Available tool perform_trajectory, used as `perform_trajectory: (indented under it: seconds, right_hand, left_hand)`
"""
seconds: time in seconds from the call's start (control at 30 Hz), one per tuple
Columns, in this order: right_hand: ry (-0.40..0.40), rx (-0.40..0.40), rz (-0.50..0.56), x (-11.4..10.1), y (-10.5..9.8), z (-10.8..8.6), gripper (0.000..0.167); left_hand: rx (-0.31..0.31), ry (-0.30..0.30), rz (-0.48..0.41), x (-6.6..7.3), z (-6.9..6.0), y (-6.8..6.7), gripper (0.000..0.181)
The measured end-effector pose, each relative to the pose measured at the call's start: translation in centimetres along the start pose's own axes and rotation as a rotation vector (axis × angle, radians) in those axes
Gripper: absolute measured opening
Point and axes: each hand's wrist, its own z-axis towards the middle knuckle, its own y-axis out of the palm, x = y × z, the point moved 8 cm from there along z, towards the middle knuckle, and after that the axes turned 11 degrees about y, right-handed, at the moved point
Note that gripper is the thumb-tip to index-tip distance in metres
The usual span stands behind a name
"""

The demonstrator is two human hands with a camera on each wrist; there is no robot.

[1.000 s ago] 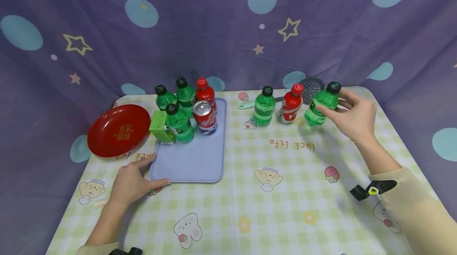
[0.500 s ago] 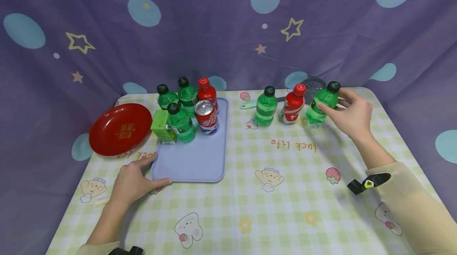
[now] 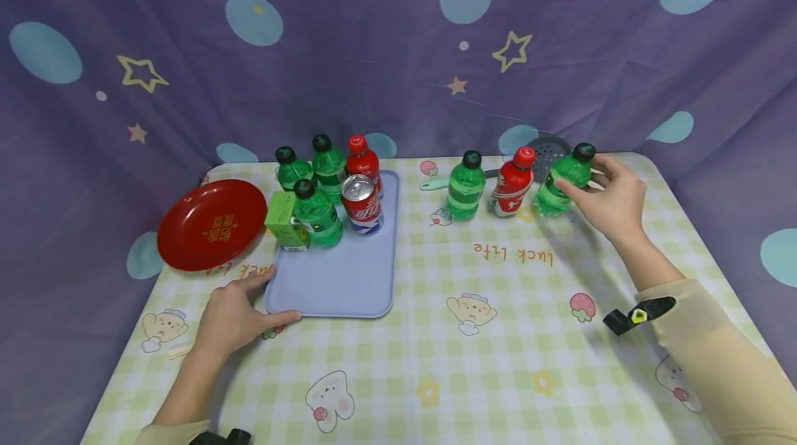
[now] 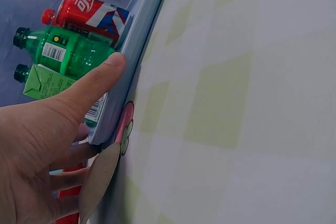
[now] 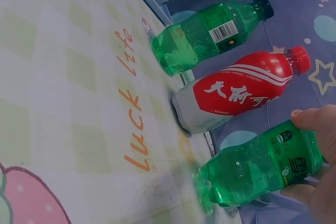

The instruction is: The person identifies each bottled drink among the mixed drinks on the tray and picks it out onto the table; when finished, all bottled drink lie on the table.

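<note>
In the head view my right hand (image 3: pixel 613 199) grips a green soda bottle (image 3: pixel 555 189) with a black cap near its upper part. The bottle is nearly upright; whether its base touches the table I cannot tell. Left of it stand a red bottle (image 3: pixel 513 185) and another green bottle (image 3: pixel 466 189). My left hand (image 3: pixel 230 317) spans the near left corner of a light blue tray (image 3: pixel 336 286), thumb along the front edge, fingers at the side. On the tray stand several green bottles (image 3: pixel 319 216), a red bottle (image 3: pixel 363 160), a red can (image 3: pixel 362 204) and a green carton (image 3: pixel 285 222).
A red plate (image 3: pixel 212 223) lies left of the tray. Behind the bottles on the right lies a slotted spatula (image 3: pixel 548 153) with a mint handle (image 3: pixel 434 184). A checked cloth (image 3: pixel 398 362) covers the table, and a purple curtain (image 3: pixel 349 78) hangs behind.
The right hand and its green bottle shift slightly toward the red bottle, and the bottle's base appears a little lower. The left hand stays at the tray corner. The head view drifts slightly.
</note>
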Motion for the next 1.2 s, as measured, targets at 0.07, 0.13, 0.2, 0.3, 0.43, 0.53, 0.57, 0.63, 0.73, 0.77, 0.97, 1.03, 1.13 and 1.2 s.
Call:
perform_trajectory:
  seconds: [0.07, 0.13, 0.2, 0.3, 0.43, 0.53, 0.57, 0.63, 0.73, 0.77, 0.97, 1.03, 1.13, 1.2]
  right_hand:
    - [0.001, -0.003, -0.001, 0.1, 0.1, 0.1, 0.061]
    - [0.000, -0.006, -0.006, 0.2, 0.1, 0.1, 0.061]
    - [0.001, -0.012, -0.008, 0.3, 0.2, 0.1, 0.061]
    - [0.001, -0.021, -0.003, 0.4, 0.2, 0.1, 0.062]
    - [0.003, -0.031, 0.011, 0.7, 0.3, 0.0, 0.063]
    - [0.009, -0.030, 0.013, 1.1, 0.3, 0.1, 0.065]
    - [0.007, -0.028, 0.013, 1.2, 0.3, 0.1, 0.065]
    - [0.002, -0.027, 0.009, 1.4, 0.3, 0.1, 0.064]
    - [-0.009, -0.039, 0.001, 1.4, 0.4, 0.0, 0.063]
    - [-0.012, -0.049, -0.004, 1.4, 0.5, 0.0, 0.063]
    - [-0.035, -0.109, -0.022, 1.2, 1.0, 0.3, 0.065]
    - [-0.041, -0.119, -0.025, 1.1, 1.2, 0.4, 0.065]
    - [-0.046, -0.125, -0.023, 1.0, 1.3, 0.5, 0.065]
    - [-0.047, -0.125, -0.021, 0.9, 1.4, 0.6, 0.065]
  left_hand:
    - [-0.003, -0.001, -0.001, 0.0, 0.0, 0.0, 0.104]
    - [-0.004, 0.002, -0.001, 0.1, 0.1, 0.1, 0.104]
    - [-0.002, 0.005, 0.001, 0.1, 0.1, 0.1, 0.105]
    - [0.004, 0.011, 0.002, 0.1, 0.1, 0.2, 0.105]
    - [0.008, 0.022, -0.004, 0.1, 0.1, 0.3, 0.105]
    - [0.006, 0.026, -0.005, 0.2, 0.1, 0.3, 0.104]
    - [0.004, 0.025, -0.003, 0.2, 0.1, 0.4, 0.104]
    - [0.001, 0.022, -0.002, 0.2, 0.1, 0.4, 0.104]
    - [-0.006, 0.016, -0.003, 0.2, 0.2, 0.4, 0.105]
    - [-0.008, 0.015, -0.002, 0.2, 0.2, 0.4, 0.105]
    - [0.006, 0.022, 0.008, 0.1, 0.1, 0.0, 0.105]
    - [0.013, 0.025, 0.008, 0.1, 0.1, -0.1, 0.105]
    - [0.013, 0.023, 0.005, 0.1, 0.1, -0.2, 0.105]
    - [0.011, 0.020, 0.003, 0.1, 0.1, -0.2, 0.105]
